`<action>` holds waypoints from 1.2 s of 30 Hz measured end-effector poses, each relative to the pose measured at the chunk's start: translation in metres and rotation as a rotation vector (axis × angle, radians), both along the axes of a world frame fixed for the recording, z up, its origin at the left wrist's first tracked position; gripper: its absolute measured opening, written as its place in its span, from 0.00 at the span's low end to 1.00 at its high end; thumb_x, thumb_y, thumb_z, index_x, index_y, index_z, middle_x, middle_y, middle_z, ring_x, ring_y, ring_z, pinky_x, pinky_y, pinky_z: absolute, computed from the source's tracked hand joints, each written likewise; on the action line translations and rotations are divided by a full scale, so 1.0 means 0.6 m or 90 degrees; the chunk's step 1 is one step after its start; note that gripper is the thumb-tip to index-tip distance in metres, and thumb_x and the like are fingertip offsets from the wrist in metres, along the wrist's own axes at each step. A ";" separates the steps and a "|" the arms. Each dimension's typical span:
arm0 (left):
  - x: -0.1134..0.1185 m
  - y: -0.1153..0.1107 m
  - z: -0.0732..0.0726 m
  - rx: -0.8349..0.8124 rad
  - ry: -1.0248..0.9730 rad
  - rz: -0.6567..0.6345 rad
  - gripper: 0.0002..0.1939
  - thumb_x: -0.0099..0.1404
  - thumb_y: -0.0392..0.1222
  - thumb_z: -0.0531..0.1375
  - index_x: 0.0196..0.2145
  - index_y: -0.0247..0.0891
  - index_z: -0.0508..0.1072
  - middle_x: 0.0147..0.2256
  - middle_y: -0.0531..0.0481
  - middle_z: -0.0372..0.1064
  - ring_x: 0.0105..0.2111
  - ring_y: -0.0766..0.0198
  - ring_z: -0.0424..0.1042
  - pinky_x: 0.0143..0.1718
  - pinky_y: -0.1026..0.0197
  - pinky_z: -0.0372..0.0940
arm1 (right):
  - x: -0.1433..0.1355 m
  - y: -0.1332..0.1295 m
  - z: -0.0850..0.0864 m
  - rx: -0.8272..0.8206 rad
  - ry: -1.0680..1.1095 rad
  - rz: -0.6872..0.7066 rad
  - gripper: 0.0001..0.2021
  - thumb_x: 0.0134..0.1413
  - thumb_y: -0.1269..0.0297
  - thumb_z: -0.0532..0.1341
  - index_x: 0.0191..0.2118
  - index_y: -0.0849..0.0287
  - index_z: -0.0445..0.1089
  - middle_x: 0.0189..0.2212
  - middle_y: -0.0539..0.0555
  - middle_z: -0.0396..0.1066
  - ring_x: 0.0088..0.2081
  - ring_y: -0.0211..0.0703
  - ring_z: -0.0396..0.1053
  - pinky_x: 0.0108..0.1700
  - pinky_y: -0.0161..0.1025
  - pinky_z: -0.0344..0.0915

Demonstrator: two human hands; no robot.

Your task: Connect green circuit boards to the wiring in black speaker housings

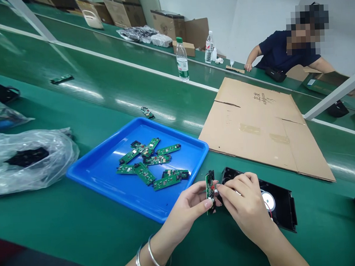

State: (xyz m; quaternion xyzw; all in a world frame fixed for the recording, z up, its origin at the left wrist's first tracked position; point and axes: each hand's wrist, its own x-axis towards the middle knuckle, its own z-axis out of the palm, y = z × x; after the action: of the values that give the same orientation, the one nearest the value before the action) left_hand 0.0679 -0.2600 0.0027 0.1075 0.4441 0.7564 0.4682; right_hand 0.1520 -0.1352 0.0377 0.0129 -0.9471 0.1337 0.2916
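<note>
My left hand (194,200) grips a green circuit board (209,190) on edge between thumb and fingers, to the right of the blue tray. Against the board's face, my right hand (245,200) pinches a small white connector (216,191) with thumb and forefinger; whether it is seated in the board I cannot tell. Partly hidden under the right hand lies an open black plastic housing (285,212). Inside it are a round silver-white speaker (268,201) and a thin red wire (270,214). Several more circuit boards (144,173) lie loosely heaped in the blue tray (139,206).
A flattened cardboard sheet (253,122) lies beyond the housing. Clear plastic bags (50,168) sit at the left. Two single boards, a near one (147,112) and a far one (62,79), rest behind the tray. A water bottle (182,61) stands farther back; a person (279,52) works opposite.
</note>
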 end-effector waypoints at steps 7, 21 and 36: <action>0.002 0.004 -0.005 0.010 0.007 -0.017 0.17 0.47 0.45 0.68 0.36 0.38 0.75 0.27 0.50 0.69 0.27 0.63 0.67 0.26 0.64 0.64 | -0.001 -0.002 -0.001 0.084 0.006 -0.036 0.11 0.59 0.72 0.53 0.28 0.62 0.69 0.21 0.50 0.65 0.26 0.36 0.59 0.34 0.40 0.52; -0.001 -0.006 -0.003 -0.046 0.243 0.009 0.10 0.48 0.40 0.67 0.31 0.40 0.77 0.30 0.49 0.65 0.30 0.60 0.68 0.33 0.62 0.67 | 0.001 0.003 -0.001 0.153 0.040 0.072 0.09 0.56 0.77 0.54 0.29 0.67 0.70 0.18 0.51 0.62 0.24 0.37 0.55 0.29 0.39 0.54; 0.012 -0.004 0.002 -0.146 0.244 -0.075 0.14 0.48 0.42 0.66 0.34 0.37 0.73 0.35 0.46 0.73 0.35 0.57 0.71 0.37 0.60 0.67 | 0.104 0.096 0.025 -0.020 -0.240 -0.097 0.12 0.58 0.77 0.50 0.43 0.62 0.67 0.36 0.56 0.69 0.37 0.44 0.63 0.37 0.42 0.63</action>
State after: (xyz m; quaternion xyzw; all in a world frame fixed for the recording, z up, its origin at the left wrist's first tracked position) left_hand 0.0751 -0.2623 0.0039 0.2206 0.6008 0.6383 0.4277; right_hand 0.2146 -0.0776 0.0529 -0.0888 -0.9809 0.1261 0.1185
